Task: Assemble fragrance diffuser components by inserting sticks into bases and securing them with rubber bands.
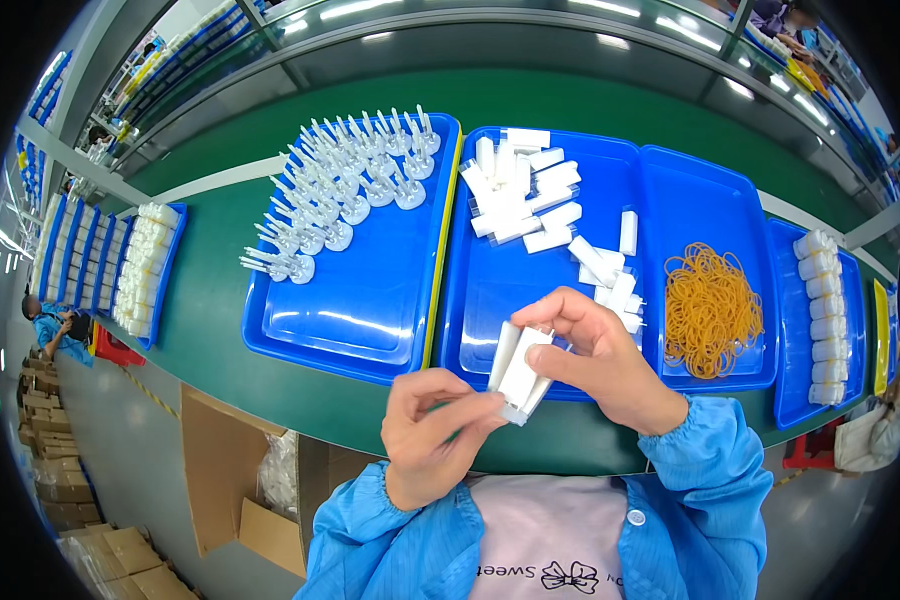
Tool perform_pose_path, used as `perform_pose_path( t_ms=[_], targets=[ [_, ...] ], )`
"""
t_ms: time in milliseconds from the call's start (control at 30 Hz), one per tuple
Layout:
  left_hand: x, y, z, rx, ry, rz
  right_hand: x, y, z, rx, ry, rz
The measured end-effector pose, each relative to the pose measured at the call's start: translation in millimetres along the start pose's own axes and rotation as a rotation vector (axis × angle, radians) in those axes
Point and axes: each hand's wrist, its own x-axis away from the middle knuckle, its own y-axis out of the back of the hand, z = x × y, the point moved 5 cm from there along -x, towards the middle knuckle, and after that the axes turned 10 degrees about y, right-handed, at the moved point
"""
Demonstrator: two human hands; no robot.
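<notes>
In front of my chest, both hands hold a small bundle of white rectangular pieces (518, 370), tilted, with its upper end to the right. The thumb and fingers of my left hand (435, 425) pinch the lower end. My right hand (600, 355) grips the upper part, its thumb on the broad white face and its fingers at the top edge. Just beyond, a blue tray (485, 290) bears a loose pile of similar white pieces (510, 195). To its right, a tray (690, 190) contains a heap of orange rubber bands (715, 310).
A blue tray (340, 330) at the left carries rows of clear, stemmed plastic parts (350, 175). Trays of white bundles (145, 265) stand at the far left and far right of the green table (205, 300). An opened cardboard box (225, 460) sits below the left front edge.
</notes>
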Motion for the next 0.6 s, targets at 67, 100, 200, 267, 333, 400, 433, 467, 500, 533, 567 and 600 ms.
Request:
perform_pose_path(
  t_ms=[67,100,200,267,333,400,433,467,500,533,567,600],
  targets=[
    [-1.1,-1.2,6.1,-0.116,-0.069,0.021,2.0,3.0,2.3,0.055,0.074,-0.012],
    [-2.6,-3.0,7.3,-0.171,-0.106,0.034,3.3,6.2,2.7,0.11,0.119,-0.01],
    [-12.4,-17.6,10.1,0.122,0.253,0.238,12.4,9.9,15.3,0.471,0.308,0.037],
    [-3.7,-33.0,24.4,0.551,0.549,0.544,21.7,2.1,20.2,0.594,0.35,0.092],
    [6.0,-50.5,20.8,0.858,0.734,0.758,32.3,-7.6,25.9,0.752,0.427,0.196],
    [8.1,-58.6,14.0,0.922,0.866,0.843,38.4,-7.6,30.6,0.783,0.453,0.247],
    [10.5,-59.3,15.2,0.918,0.94,0.869,39.0,-3.5,41.9,0.737,0.432,0.234],
    [12.4,-60.4,14.8,0.91,1.015,0.892,37.8,2.1,53.6,0.688,0.411,0.223],
    [4.1,-60.6,3.9,0.998,0.957,0.833,34.3,16.9,69.3,0.773,0.443,0.115],
    [4.2,-59.1,6.2,1.029,0.949,0.805,29.3,43.6,71.2,0.718,0.462,-0.002],
    [3.5,-57.7,7.7,1.057,0.936,0.795,27.3,78.5,73.3,0.753,0.426,-0.145],
    [3.5,-56.2,10.7,1.086,0.925,0.777,21.0,102.0,82.6,0.807,0.359,-0.28]
  ],
)
